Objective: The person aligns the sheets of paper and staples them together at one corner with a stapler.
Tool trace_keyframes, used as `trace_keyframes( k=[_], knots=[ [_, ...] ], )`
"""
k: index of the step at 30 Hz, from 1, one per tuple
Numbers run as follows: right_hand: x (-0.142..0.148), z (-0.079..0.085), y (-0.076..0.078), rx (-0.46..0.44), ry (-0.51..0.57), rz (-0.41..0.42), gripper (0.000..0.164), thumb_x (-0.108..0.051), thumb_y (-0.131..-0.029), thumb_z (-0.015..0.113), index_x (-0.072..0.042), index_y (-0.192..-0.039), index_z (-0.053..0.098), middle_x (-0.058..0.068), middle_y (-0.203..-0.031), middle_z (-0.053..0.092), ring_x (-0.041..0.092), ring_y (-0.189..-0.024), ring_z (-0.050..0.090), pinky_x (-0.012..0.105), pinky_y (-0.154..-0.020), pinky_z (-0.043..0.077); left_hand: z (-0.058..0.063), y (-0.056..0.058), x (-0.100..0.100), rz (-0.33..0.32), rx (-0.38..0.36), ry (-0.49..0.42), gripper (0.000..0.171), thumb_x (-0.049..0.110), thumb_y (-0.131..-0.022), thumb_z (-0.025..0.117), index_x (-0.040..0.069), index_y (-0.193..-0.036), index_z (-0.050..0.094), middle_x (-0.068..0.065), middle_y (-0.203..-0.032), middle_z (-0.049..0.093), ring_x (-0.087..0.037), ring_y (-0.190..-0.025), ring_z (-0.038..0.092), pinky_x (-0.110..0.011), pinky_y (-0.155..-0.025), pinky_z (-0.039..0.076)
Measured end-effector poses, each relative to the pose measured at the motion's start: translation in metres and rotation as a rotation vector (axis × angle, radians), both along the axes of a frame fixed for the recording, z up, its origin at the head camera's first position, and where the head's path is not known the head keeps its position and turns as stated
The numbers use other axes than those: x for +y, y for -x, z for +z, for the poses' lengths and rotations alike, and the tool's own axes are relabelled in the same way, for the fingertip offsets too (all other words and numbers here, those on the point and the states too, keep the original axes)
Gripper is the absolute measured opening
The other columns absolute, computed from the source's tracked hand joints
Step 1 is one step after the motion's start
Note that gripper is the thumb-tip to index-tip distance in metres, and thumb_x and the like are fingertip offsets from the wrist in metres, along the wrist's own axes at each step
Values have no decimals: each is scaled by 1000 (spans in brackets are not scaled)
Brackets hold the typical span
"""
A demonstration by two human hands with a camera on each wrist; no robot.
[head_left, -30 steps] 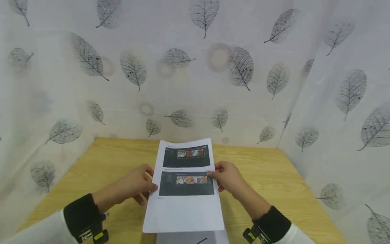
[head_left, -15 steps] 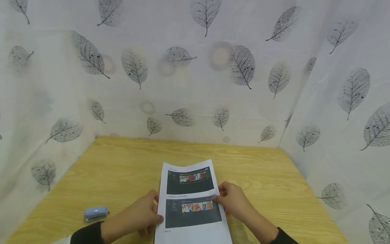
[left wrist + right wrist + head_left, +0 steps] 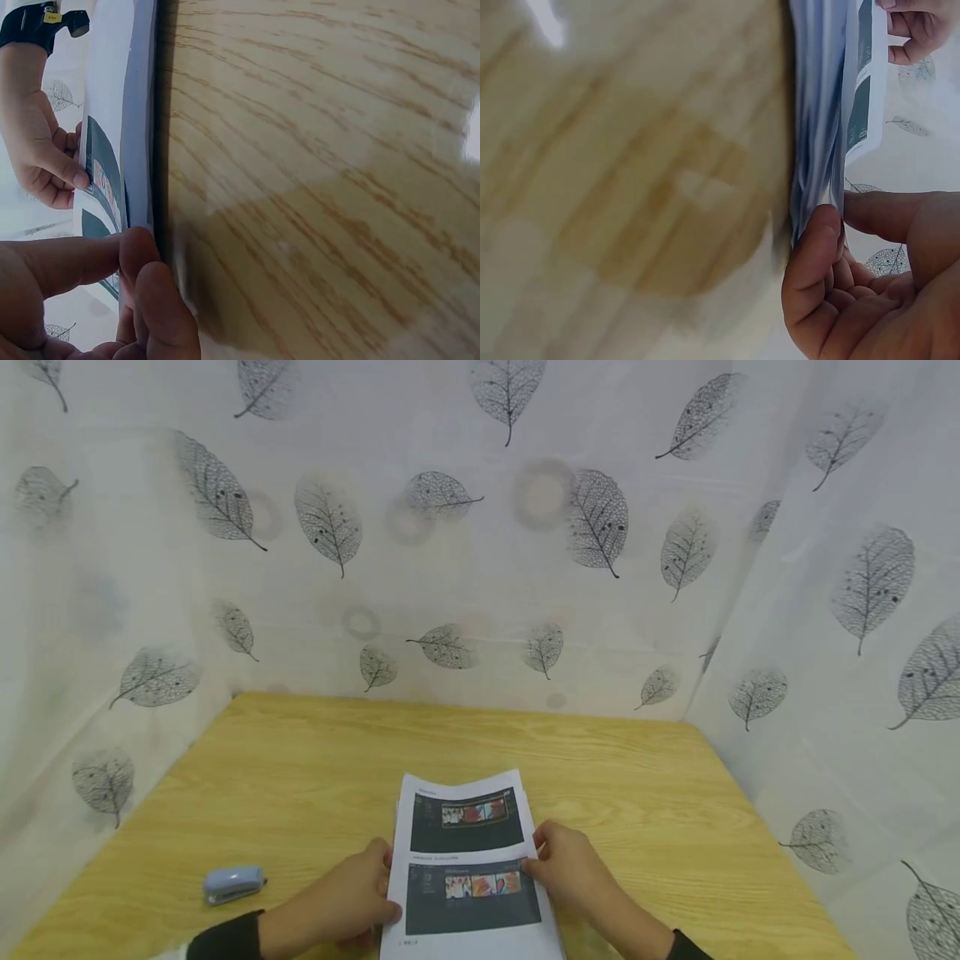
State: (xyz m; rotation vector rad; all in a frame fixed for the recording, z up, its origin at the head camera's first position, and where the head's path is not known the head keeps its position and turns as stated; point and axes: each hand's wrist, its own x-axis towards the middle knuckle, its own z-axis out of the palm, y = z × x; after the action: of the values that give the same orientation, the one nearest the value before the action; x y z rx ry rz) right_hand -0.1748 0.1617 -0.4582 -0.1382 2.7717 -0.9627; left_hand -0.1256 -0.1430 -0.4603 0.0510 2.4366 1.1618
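Observation:
A stack of printed paper sheets (image 3: 468,856) lies near the front middle of the table, its top sheet showing two dark screenshots with small coloured pictures. My left hand (image 3: 348,893) pinches the left edge between thumb and fingers. On the opposite edge my right hand (image 3: 573,872) does the same, thumb on top. In the right wrist view the sheets (image 3: 817,97) fan slightly apart at the side, with the right hand's fingers (image 3: 814,255) curled under the upper ones. The left wrist view has the left thumb and fingers (image 3: 154,300) close at the paper's edge.
A light blue stapler (image 3: 234,884) lies on the wood-grain table (image 3: 300,777), left of the left hand. White curtains with a leaf print (image 3: 450,568) enclose the table at the back and both sides.
Both hands have brought the top sheet down and toward the body, onto the other sheets. The stapler, earlier hidden behind the left wrist, now shows.

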Motion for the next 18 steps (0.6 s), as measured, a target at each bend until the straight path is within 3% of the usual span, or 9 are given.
trace_keyframes(
  k=[9,15,18],
  knots=[
    [-1,-5,-1,-6,-79,-4,28,-19,-85,83,-5,-100,65,2,-78,67,15,-66,60,30,-57,50,-7,-1,1,1,19,13,55,7,-79,83,-4,-121,49,-7,-78,61,-21,-51,61,-29,-40,47],
    [-1,-8,-4,15,-141,-3,34,-23,-84,84,-5,-103,63,1,-76,64,15,-65,58,30,-55,47,-10,0,1,-18,38,-33,52,4,-79,80,-7,-121,50,-8,-89,65,-21,-66,62,-34,-52,49],
    [-1,-9,-3,18,-174,-10,37,-24,-83,84,-4,-105,62,0,-73,61,15,-64,56,30,-54,44,-10,0,3,-34,65,17,53,6,-80,81,-7,-122,51,-7,-94,67,-21,-75,61,-37,-62,51]
  ],
)
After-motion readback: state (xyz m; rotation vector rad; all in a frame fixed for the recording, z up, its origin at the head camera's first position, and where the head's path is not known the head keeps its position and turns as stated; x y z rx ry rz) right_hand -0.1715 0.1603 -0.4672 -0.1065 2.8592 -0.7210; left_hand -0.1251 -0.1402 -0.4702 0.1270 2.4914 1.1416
